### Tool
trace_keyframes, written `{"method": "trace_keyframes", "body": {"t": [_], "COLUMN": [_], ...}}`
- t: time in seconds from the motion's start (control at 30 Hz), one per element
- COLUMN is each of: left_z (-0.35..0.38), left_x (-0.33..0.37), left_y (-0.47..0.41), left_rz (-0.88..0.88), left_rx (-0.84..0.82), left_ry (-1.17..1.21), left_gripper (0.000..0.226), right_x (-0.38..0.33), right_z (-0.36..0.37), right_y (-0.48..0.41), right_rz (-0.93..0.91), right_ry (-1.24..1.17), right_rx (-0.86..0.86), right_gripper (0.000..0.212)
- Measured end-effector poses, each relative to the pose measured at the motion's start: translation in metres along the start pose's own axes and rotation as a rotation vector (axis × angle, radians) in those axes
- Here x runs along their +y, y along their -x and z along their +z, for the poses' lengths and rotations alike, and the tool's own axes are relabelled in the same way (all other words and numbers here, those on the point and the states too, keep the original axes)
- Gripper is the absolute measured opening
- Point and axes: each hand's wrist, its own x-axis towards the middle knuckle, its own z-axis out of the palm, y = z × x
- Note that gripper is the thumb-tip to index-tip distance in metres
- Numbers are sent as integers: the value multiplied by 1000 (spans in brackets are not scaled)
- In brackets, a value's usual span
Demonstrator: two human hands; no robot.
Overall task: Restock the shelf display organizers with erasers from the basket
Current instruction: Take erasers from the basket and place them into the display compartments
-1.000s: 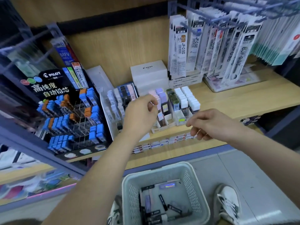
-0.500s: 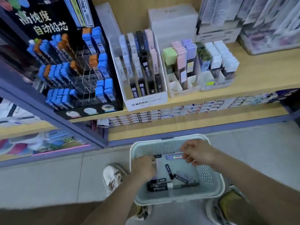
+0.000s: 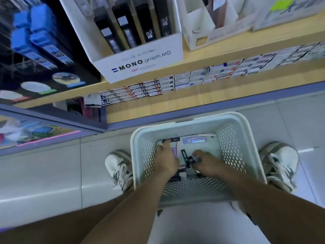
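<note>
Now that both hands have dropped from the shelf into the basket, your right hand pinches a black eraser packet near its middle while your left hand reaches its far left corner (grasp: cannot tell), starting another refill.

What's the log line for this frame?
phase: picking from basket | left hand: at dark pack, grip unclear | right hand: beside black pack, grip unclear | basket: on floor, below shelf
</note>
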Motion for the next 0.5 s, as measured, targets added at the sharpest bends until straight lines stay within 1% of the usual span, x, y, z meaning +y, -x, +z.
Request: {"method": "trace_keyframes", "body": {"t": [0.03, 0.1, 0.17, 0.23, 0.3, 0.37, 0.43, 0.5], "left_z": [0, 2, 2, -1, -7, -13, -13, -11], "left_x": [-4, -11, -16, -21, -24, -26, -25, -23], "left_y": [-2, -4, -3, -2, 0, 3, 5, 6], "left_rz": [11, 86, 227, 355, 370, 359, 337, 285], "left_rx": [-3, -30, -99, -201, -294, -314, -284, -265], "left_ry": [-4, -145, -352, -458, -456, -456, -454, -443], "left_gripper": [72, 71, 75, 80, 78, 72, 70, 76], "right_x": [-4, -7, -6, -6, -7, -11, -14, -18], "right_z": [1, 1, 0, -3, -3, 1, 7, 10], "right_y": [2, 2, 1, 1, 1, 0, 2, 6], "right_rz": [-28, -86, -128, -149, -135, -111, -124, -135], "right_ry": [9, 31, 52, 68, 47, 13, -9, -32], "right_rx": [3, 17, 21, 1, -33, -82, -133, -143], "right_gripper": [48, 41, 37, 36, 32, 29, 37, 45]}}
